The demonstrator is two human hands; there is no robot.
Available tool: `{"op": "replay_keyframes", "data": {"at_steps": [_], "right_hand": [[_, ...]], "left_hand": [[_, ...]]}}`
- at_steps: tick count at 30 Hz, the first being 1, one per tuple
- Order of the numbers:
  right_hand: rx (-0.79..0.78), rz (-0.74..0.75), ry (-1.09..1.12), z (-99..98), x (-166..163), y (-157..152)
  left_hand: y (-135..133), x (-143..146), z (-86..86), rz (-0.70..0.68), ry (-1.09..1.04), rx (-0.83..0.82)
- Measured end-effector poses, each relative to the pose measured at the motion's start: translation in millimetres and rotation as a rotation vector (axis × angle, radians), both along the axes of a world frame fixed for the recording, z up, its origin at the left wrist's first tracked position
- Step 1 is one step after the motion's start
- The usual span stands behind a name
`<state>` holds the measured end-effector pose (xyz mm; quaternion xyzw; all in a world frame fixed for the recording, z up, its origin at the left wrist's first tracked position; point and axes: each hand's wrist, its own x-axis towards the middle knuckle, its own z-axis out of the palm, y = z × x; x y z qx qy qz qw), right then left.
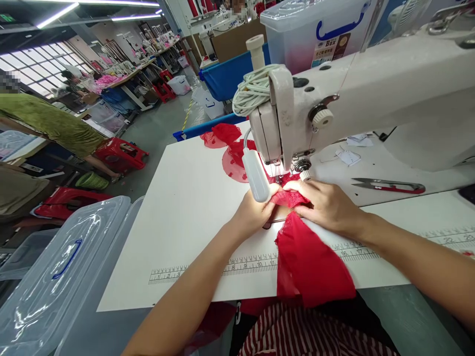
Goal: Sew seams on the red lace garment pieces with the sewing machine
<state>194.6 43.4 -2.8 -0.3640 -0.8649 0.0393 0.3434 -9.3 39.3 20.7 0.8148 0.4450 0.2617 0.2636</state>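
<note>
Under the needle of a white sewing machine (371, 94) lies red lace fabric (291, 198). My left hand (254, 210) pinches its left edge, partly hidden behind the white clip-on lamp (256, 173). On the right side, my right hand (326, 205) grips the same fabric between thumb and fingers, close to the presser foot. A solid red piece of the cloth (311, 262) hangs from there over the table's front edge towards my lap. Behind the needle, sheer red pieces (235, 160) spread over the white tabletop (178, 207).
Red-handled thread snips (389, 186) and paper tags (349, 157) lie right of the needle. A printed ruler (256, 265) runs along the table front. Clear lidded bins (74, 267) stand at the left, near red stools (120, 154) and a person in green (48, 116).
</note>
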Motion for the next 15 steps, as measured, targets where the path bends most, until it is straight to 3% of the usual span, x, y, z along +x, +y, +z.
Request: {"op": "replay_keyframes", "data": {"at_steps": [8,12,15], "right_hand": [[-0.095,-0.035,0.151,0.8,-2,-1],[-0.102,0.011,0.144,-0.6,-2,-2],[-0.069,0.061,0.104,-1.4,-1,-3]], "left_hand": [[-4,3,11.1,0.01,0.091,-0.063],[-6,8,-0.1,0.112,0.083,0.004],[-4,6,-12.8,0.041,0.075,0.16]]}}
